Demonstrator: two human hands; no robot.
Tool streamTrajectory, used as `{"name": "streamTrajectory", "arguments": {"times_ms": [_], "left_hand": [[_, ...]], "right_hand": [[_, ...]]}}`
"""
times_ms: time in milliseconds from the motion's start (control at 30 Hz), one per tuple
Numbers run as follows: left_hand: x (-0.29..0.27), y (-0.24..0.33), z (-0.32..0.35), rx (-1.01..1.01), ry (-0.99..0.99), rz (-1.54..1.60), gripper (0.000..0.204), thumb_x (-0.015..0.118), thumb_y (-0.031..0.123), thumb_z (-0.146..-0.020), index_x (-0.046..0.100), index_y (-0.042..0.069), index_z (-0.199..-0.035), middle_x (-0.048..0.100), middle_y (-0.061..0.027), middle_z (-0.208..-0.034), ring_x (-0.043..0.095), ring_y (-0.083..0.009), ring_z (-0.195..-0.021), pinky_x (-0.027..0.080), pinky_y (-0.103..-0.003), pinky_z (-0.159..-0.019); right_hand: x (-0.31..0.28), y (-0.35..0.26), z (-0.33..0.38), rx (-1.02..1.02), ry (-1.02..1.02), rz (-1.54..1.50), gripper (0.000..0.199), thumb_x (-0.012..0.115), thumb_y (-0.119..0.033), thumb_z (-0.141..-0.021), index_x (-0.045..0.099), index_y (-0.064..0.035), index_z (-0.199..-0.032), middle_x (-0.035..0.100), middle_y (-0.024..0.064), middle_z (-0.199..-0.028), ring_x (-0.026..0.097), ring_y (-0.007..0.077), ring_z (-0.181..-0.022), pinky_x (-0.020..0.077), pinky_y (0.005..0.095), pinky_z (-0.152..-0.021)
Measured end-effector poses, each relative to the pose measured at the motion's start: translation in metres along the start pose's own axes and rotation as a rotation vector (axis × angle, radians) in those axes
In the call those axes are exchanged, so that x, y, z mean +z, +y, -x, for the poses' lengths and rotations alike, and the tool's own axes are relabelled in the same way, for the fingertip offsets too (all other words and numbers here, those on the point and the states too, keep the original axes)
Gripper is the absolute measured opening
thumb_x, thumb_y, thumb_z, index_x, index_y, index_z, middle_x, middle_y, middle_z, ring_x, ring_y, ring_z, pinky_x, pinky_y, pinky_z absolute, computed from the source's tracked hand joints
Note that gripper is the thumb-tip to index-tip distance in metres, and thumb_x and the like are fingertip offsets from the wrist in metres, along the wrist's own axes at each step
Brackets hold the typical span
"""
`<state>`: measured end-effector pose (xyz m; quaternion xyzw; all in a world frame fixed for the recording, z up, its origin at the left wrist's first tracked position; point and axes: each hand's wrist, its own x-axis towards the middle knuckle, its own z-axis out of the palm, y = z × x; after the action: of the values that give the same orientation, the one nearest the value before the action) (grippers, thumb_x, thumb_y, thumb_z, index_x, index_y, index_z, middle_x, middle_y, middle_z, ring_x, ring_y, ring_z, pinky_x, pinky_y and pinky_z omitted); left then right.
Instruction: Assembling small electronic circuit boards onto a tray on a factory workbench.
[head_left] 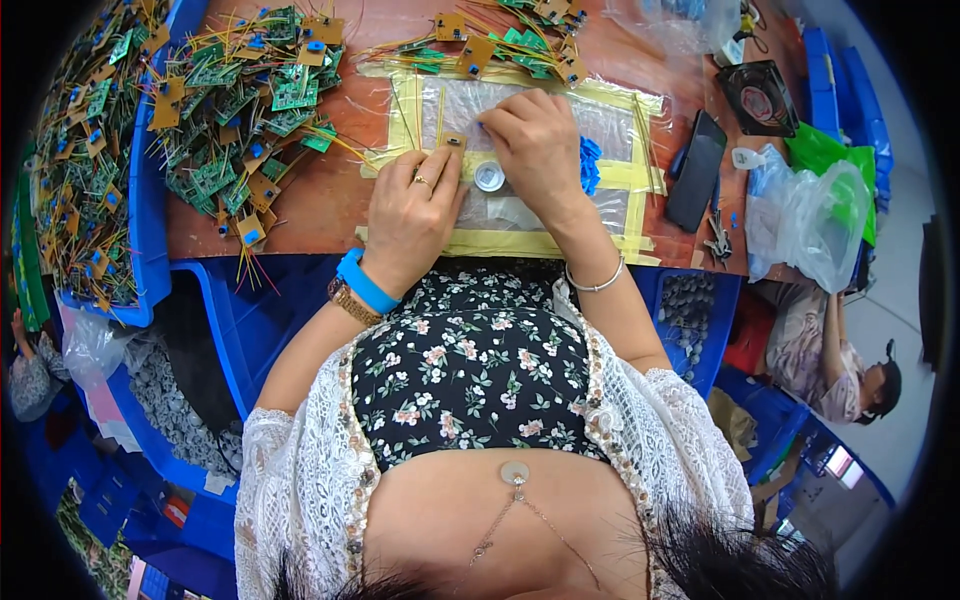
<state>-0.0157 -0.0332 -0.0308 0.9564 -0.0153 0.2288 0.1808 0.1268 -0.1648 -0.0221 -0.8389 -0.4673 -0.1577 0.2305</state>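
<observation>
While the left hand (415, 205) grips a small brown board (454, 140) over the taped sheet (612, 118), I see the right hand (535, 150) apart, fingers bunched; on what, I cannot tell. Between them sits a round white dish (489, 177). Leftward, a blue bin (150, 265) brims with wired boards (85, 140); low right, another bin (722, 325) holds small grey parts (686, 310).

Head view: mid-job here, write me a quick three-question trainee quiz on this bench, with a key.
1. Which hand's fingertips are at the small brown board: A right, B left, C neither?
2. True or false: the round white piece sits left of both hands.
3. Fill in: the black phone lies to the ___ of the yellow-taped area.

Key: 1 B, the left hand. 2 False; the round white piece lies between it and the right hand. 3 right.
</observation>
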Motion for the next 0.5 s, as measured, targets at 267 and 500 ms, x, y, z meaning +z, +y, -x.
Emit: {"name": "streamTrajectory", "arguments": {"times_ms": [267,500], "left_hand": [[-0.001,0.002,-0.001,0.036,-0.019,-0.059,0.041,0.072,0.017,-0.083,0.068,-0.005,-0.118,0.065,-0.0108,-0.118,0.058,-0.0273,-0.105,0.048,-0.041,-0.092],[-0.001,0.003,0.001,0.034,-0.048,-0.080,0.043,0.072,0.018,-0.084,0.067,-0.005,-0.120,0.065,-0.0120,-0.120,0.058,-0.0274,-0.106,0.048,-0.041,-0.093]], "right_hand": [[-0.005,-0.004,0.001,-0.036,-0.015,-0.119,0.009,0.076,-0.008,-0.077,0.073,-0.0088,-0.085,0.072,0.0013,-0.087,0.066,0.0206,-0.082,0.0462,0.0355,-0.079],[0.000,0.007,0.005,0.092,-0.024,-0.337,0.012,0.077,-0.005,-0.077,0.075,-0.0092,-0.089,0.073,0.0013,-0.088,0.066,0.0218,-0.083,0.0470,0.0358,-0.078]]}}
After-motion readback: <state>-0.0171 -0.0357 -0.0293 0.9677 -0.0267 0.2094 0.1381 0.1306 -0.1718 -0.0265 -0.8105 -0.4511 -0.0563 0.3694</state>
